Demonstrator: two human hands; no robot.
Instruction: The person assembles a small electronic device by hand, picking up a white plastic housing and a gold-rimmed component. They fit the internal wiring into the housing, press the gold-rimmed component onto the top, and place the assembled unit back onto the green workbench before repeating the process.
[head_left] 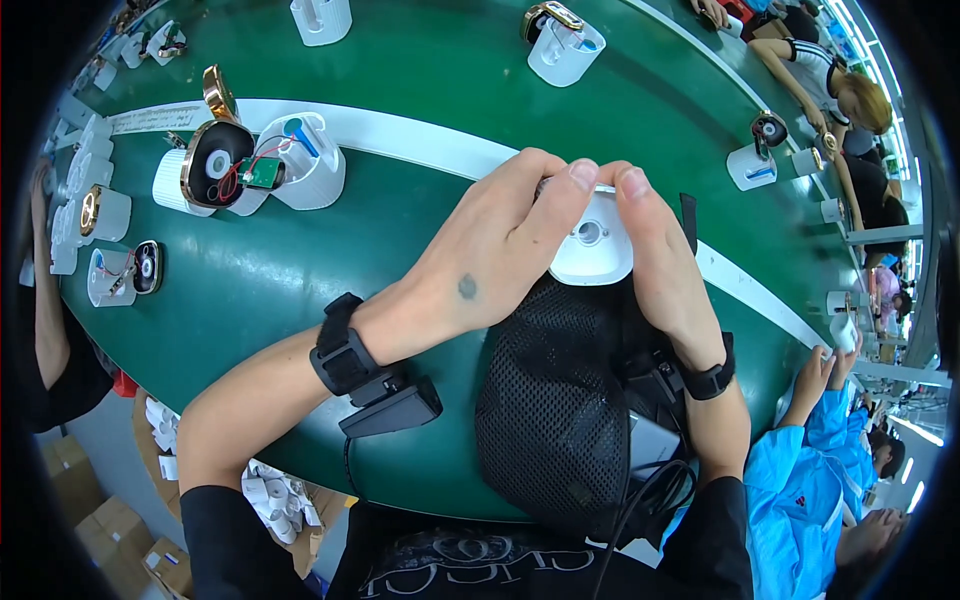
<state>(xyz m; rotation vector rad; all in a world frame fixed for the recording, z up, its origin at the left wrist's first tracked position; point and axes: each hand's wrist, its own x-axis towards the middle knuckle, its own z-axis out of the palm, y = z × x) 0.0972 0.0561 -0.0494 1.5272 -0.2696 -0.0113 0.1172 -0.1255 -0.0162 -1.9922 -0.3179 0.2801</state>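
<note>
Over the green table, a white plastic housing [590, 265] is gripped between my two hands, with a round socket showing on the face turned to me. My left hand [510, 225] closes on its left side, and my right hand [655, 235] on its right. Both thumbs press at the far rim, close together. The other fingers are mostly hidden behind the housing. To the left stands an opened white housing [318, 185] with a blue cylinder inside. Red wires and a green circuit board [262, 173] link it to a gold-rimmed black round part [207, 190].
A black mesh bag [550, 400] with cables lies just below my hands. White housings [92, 170] line the left edge. A white strip [400, 135] crosses the table; another opened unit [565, 55] stands beyond it. Co-workers [800, 490] sit at the right. Boxes [115, 530] stand at lower left.
</note>
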